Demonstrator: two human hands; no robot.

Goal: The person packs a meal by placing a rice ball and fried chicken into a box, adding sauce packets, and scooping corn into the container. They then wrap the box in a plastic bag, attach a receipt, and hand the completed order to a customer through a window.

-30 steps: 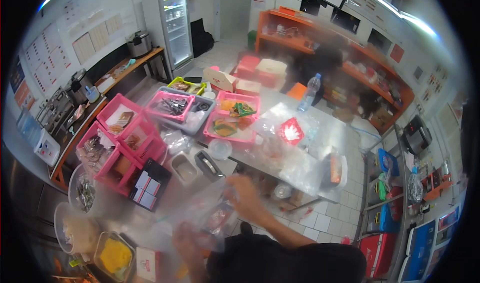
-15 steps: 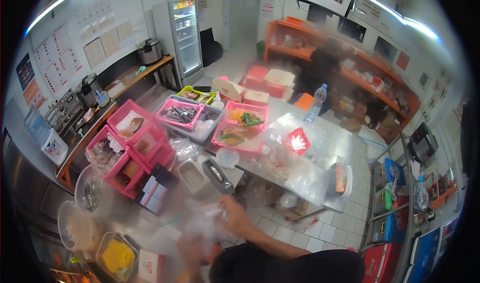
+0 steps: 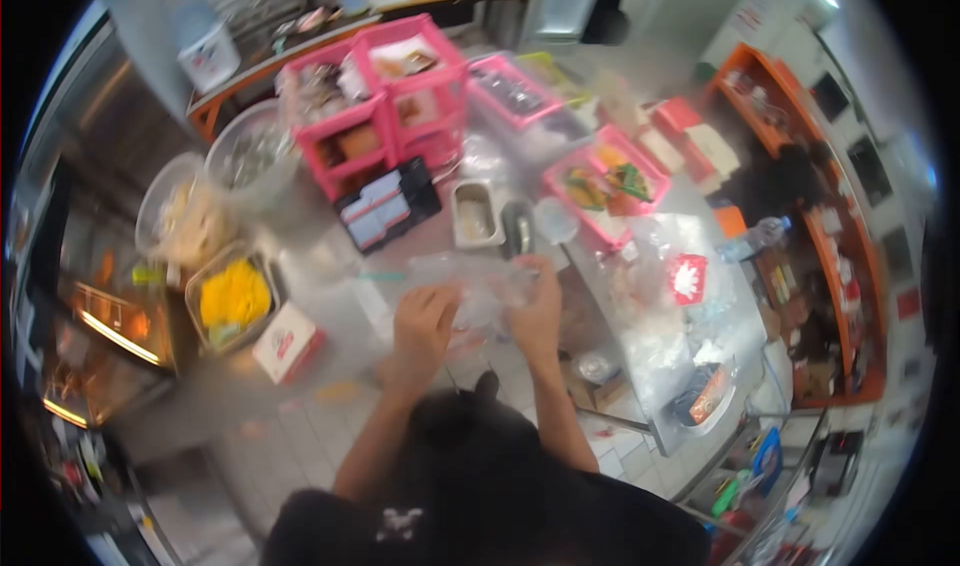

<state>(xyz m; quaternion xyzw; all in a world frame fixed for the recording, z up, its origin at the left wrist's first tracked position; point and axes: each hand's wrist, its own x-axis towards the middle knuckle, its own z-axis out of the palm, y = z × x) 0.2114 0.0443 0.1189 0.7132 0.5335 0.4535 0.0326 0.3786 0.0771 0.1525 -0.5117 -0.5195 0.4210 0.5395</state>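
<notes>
A clear plastic bag (image 3: 480,274) stretches between my two hands over the near edge of the counter. My left hand (image 3: 427,318) has its fingers bent round the bag's left side. On the right side, my right hand (image 3: 536,296) grips the bag with closed fingers. Just beyond the bag are a metal tray (image 3: 477,214) and a dark sealer-like device (image 3: 518,228). A black tablet-like panel (image 3: 388,206) leans against the pink baskets (image 3: 432,116).
Left of my hands are a tray of yellow food (image 3: 236,296), a white and red box (image 3: 286,344) and clear tubs (image 3: 185,211). Pink trays (image 3: 607,181), a red tray (image 3: 688,279) and a lying water bottle (image 3: 757,238) are to the right.
The view has turned, so the counter and baskets appear rotated and shifted. Both hands now show more clearly, raised apart with the bag spread between them.
</notes>
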